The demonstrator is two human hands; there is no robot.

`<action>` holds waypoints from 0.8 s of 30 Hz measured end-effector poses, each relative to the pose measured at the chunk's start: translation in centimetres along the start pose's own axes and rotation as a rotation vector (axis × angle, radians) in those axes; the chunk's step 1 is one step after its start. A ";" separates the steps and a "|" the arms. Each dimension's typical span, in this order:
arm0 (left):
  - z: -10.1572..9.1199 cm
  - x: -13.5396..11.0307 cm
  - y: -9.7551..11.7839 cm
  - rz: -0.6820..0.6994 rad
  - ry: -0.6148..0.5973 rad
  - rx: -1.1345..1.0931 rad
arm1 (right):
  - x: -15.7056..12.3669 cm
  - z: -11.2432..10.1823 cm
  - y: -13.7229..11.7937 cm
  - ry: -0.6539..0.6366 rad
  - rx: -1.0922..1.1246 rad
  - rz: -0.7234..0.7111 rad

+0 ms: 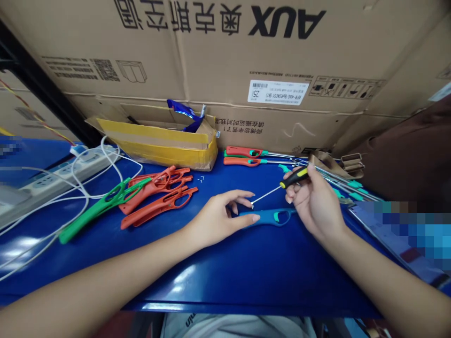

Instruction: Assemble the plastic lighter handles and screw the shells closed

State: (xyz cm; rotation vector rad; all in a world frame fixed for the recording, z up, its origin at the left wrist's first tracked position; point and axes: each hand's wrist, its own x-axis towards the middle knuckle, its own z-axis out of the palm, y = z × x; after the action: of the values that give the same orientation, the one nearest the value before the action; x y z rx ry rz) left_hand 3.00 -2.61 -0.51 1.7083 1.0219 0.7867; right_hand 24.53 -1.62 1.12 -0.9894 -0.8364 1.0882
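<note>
My right hand (317,202) grips a screwdriver (294,177) with a black and yellow handle; its thin shaft slants down to the left, tip near my left fingertips. My left hand (221,216) rests on a blue plastic lighter shell (273,217) lying flat on the blue table (246,272), fingers pressing its left end, thumb and forefinger close together near the screwdriver tip. Whether a screw sits between them is too small to tell.
Several orange shells (158,195) and a green one (95,209) lie at left. Finished orange lighters (246,156) lie at the back, more long-nosed ones (338,183) at right. A taped cardboard box (158,143), a power strip (52,176) with white cables, and large cartons behind.
</note>
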 end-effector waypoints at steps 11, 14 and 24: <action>0.0 0.0 0.7 -0.027 0.021 -0.060 | 0.2 0.1 0.0 -0.005 -0.002 0.057; -0.1 0.1 0.6 -0.033 0.033 -0.042 | 0.0 0.3 -0.2 0.002 -0.005 0.057; -0.4 0.2 0.4 -0.036 0.048 -0.004 | 0.3 -0.5 0.3 -0.068 -0.031 -0.002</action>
State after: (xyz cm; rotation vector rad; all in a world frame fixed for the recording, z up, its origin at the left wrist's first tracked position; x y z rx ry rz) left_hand 2.89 -2.36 0.03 1.6701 1.0804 0.8088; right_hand 24.93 -1.42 0.71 -0.9818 -0.9118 1.1156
